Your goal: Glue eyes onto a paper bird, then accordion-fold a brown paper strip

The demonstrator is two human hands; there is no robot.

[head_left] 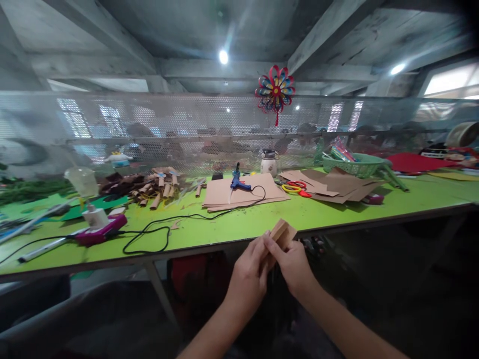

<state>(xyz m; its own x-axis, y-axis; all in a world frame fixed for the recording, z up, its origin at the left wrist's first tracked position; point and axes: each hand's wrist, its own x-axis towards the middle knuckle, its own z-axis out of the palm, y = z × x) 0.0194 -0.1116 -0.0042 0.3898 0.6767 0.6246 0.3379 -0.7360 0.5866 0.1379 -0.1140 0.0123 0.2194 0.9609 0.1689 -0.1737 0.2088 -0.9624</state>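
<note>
My left hand [247, 276] and my right hand [294, 264] are held together just in front of the green table's [209, 232] near edge. Both pinch a small folded piece of brown cardboard [281, 233], fingers closed round it from either side. On the table beyond lies a stack of brown cardboard sheets [224, 195] with a blue glue gun [237, 180] resting on top, its black cord [157, 237] looping toward the left.
Rolled cardboard tubes [155, 192] lie at the left middle. A pink tool [99, 233] sits near the left front. More cardboard sheets [337, 185], red and yellow scissors [295, 189] and a green basket [354, 164] are at the right. A mesh screen [187, 129] backs the table.
</note>
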